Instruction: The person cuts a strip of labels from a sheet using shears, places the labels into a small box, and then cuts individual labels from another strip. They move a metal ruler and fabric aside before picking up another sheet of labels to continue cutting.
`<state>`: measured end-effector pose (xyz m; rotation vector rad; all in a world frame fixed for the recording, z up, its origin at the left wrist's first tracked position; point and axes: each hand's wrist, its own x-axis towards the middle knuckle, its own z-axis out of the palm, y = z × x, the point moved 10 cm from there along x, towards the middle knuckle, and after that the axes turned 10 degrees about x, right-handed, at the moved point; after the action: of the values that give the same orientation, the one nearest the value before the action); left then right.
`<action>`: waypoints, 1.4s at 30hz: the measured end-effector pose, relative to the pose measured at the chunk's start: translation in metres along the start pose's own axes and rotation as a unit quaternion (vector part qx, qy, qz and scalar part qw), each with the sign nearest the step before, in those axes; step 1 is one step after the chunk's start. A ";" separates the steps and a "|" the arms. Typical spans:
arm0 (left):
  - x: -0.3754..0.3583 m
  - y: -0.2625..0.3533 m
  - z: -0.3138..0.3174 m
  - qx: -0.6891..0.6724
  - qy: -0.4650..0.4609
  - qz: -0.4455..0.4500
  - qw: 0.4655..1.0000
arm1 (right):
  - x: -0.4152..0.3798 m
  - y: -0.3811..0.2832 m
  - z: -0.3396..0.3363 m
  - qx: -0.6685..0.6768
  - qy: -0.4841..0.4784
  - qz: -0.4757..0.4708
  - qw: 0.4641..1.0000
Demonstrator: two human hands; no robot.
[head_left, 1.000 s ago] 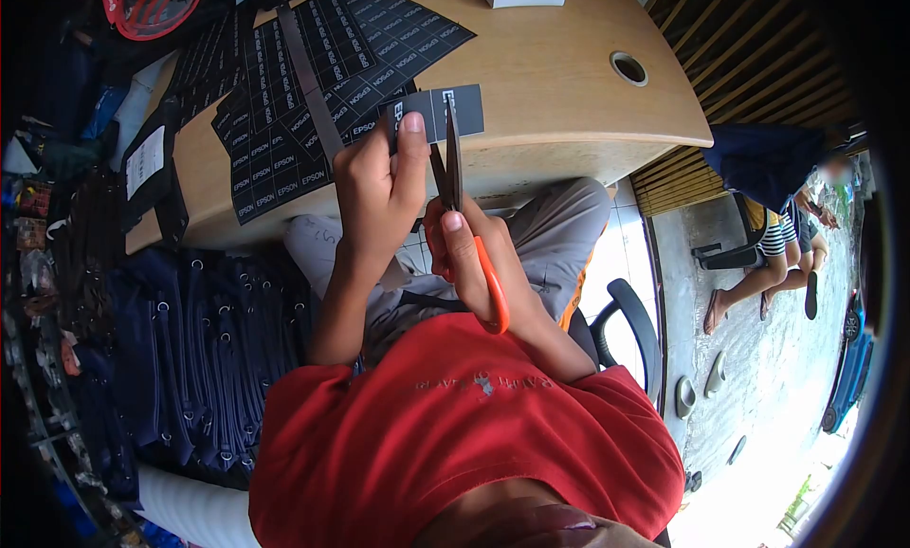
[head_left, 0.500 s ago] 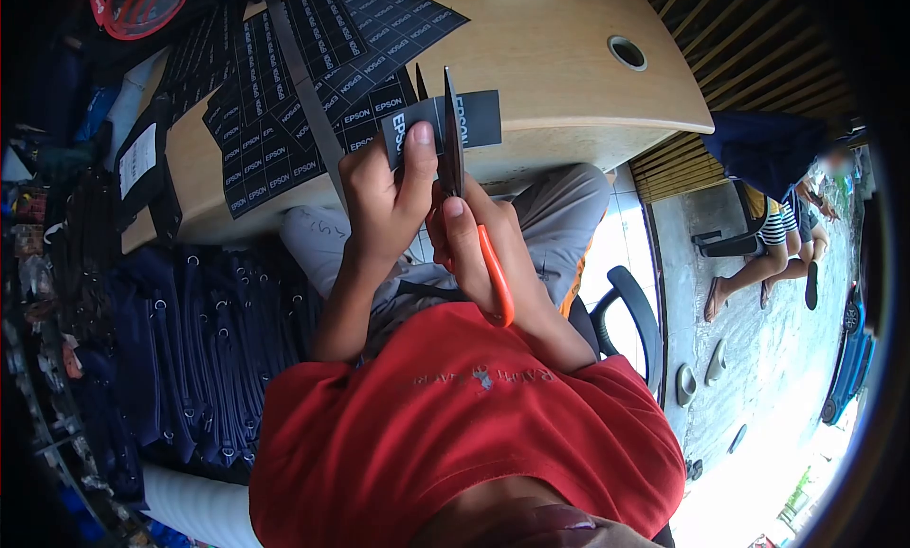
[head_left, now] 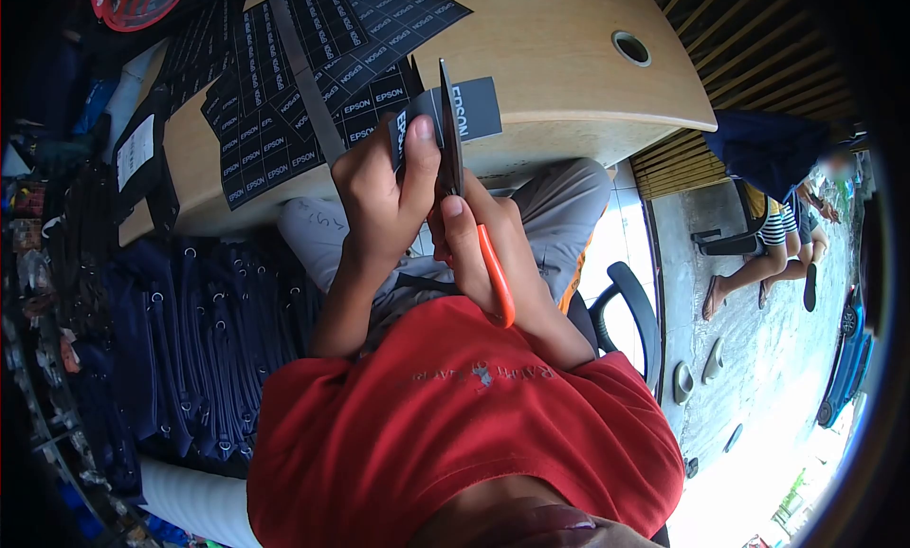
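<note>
Between the thumb and fingers of my left hand (head_left: pixel 384 183) is a dark grey strip of EPSON labels (head_left: pixel 476 108). My right hand (head_left: pixel 474 235) grips a pair of scissors (head_left: pixel 493 273) with an orange handle and dark blades. The blades point up, slightly apart, and cross the strip beside my left thumb. To their right a label section sticks out, tilted with its right end higher. My two hands are close together in front of the desk edge. Where the blades meet the strip is partly hidden.
Several black EPSON label sheets (head_left: pixel 270 136) lie on the wooden desk (head_left: pixel 550 45), with a metal ruler-like strip (head_left: pixel 303 69) across them. Dark blue straps with metal rings (head_left: pixel 209 349) hang at left. Right are a chair armrest (head_left: pixel 633 316) and another person's legs (head_left: pixel 758 264).
The label section right of the blades has tilted, its right end rising. Both hands and the scissors have shifted only slightly. The scissors remain across the strip.
</note>
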<state>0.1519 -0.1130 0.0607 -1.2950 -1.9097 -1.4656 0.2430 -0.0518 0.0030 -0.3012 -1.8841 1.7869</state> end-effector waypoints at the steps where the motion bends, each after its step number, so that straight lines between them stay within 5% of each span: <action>1: 0.001 0.001 0.000 0.001 0.000 0.000 1.000 | 0.000 0.000 0.000 0.000 -0.001 0.001 1.000; 42: 0.004 0.006 0.000 -0.017 -0.024 -0.015 0.999 | -0.002 -0.007 -0.003 -0.002 0.005 0.023 1.000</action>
<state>0.1549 -0.1111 0.0669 -1.3341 -1.9519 -1.5004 0.2475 -0.0512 0.0099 -0.3558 -1.8879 1.8090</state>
